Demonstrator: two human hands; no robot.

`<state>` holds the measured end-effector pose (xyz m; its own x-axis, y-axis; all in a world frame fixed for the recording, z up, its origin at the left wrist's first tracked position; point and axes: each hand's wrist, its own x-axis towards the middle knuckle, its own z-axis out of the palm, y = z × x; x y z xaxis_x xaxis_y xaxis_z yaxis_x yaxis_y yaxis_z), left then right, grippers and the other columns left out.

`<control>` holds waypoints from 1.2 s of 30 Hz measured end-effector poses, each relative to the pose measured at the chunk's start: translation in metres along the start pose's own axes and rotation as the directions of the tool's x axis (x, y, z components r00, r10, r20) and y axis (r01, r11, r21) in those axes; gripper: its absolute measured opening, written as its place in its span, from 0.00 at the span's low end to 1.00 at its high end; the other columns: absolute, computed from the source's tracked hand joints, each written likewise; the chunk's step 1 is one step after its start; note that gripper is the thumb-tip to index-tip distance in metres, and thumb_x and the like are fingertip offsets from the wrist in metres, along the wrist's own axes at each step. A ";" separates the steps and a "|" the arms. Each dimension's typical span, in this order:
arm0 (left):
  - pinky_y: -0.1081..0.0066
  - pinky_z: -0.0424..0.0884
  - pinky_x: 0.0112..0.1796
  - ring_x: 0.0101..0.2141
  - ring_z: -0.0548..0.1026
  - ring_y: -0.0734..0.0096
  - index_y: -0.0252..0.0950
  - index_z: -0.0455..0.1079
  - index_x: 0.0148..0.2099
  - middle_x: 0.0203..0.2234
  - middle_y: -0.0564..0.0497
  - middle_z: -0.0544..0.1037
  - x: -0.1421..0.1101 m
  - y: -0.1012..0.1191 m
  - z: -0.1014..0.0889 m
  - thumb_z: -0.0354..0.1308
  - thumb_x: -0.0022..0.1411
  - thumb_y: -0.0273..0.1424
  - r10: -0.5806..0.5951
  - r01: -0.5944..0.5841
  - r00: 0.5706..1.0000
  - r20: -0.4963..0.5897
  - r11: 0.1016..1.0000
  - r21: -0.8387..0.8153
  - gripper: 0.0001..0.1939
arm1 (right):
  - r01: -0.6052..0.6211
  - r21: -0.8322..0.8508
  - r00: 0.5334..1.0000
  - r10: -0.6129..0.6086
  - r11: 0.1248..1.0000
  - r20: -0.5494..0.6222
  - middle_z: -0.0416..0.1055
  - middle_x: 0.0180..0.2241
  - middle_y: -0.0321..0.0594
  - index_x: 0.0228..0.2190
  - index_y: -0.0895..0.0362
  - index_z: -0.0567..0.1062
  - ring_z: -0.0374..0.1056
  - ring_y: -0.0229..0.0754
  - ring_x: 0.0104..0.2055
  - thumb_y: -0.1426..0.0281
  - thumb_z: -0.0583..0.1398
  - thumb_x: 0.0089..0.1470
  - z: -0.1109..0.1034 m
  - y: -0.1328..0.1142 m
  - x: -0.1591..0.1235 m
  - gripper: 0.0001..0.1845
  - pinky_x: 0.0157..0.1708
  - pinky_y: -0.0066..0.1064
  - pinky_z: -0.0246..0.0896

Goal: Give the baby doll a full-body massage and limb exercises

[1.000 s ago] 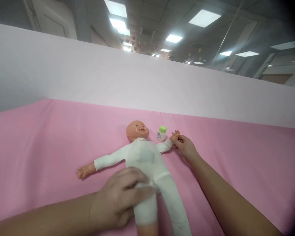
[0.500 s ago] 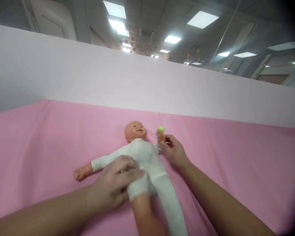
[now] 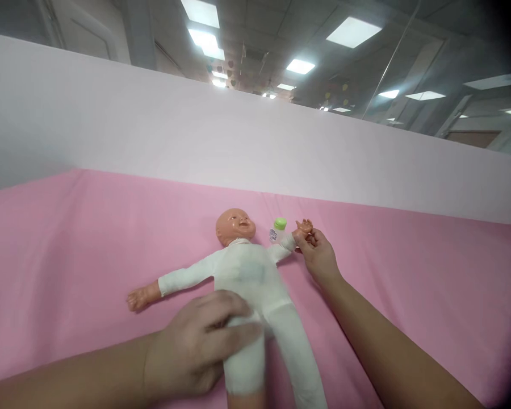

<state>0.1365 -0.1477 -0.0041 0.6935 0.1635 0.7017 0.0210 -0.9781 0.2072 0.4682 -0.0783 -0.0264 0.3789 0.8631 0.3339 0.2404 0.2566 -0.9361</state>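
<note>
A baby doll [image 3: 253,278] with a bald head and a white cloth body lies face up, its head at the far side. My left hand [image 3: 206,341], slightly blurred, is closed around the doll's upper leg on the left, thumb and fingers on either side. My right hand [image 3: 321,255] pinches the wrist of the doll's arm on the right, and the doll's small hand [image 3: 304,226] sticks out beyond my fingertips. The doll's other arm [image 3: 170,286] rests stretched out to the left. Both lower legs run off the bottom edge.
A small clear bottle with a green cap [image 3: 280,228] stands between the doll's head and its raised arm. Pink cloth [image 3: 111,238] covers the surface. Behind it rises a white padded wall [image 3: 238,142], with glass above it.
My right hand has drawn the doll's arm outward to the right, uncovering the bottle. My left hand has slid down with the doll's leg, which now lies straighter and lower.
</note>
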 end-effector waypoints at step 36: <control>0.67 0.77 0.46 0.48 0.77 0.64 0.47 0.72 0.61 0.50 0.48 0.76 -0.013 -0.049 -0.013 0.58 0.62 0.19 -0.387 0.386 0.922 -0.022 0.910 0.152 0.28 | 0.374 -0.209 0.892 -0.288 0.904 0.348 0.78 0.53 0.41 0.53 0.48 0.78 0.73 0.50 0.54 0.64 0.64 0.60 0.040 -0.024 -0.039 0.19 0.57 0.47 0.67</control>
<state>0.1165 -0.0998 -0.0146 0.6151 0.5324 0.5815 0.3961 -0.8464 0.3559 0.4118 -0.1009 -0.0218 -0.0421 0.8473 0.5295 0.5453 0.4635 -0.6984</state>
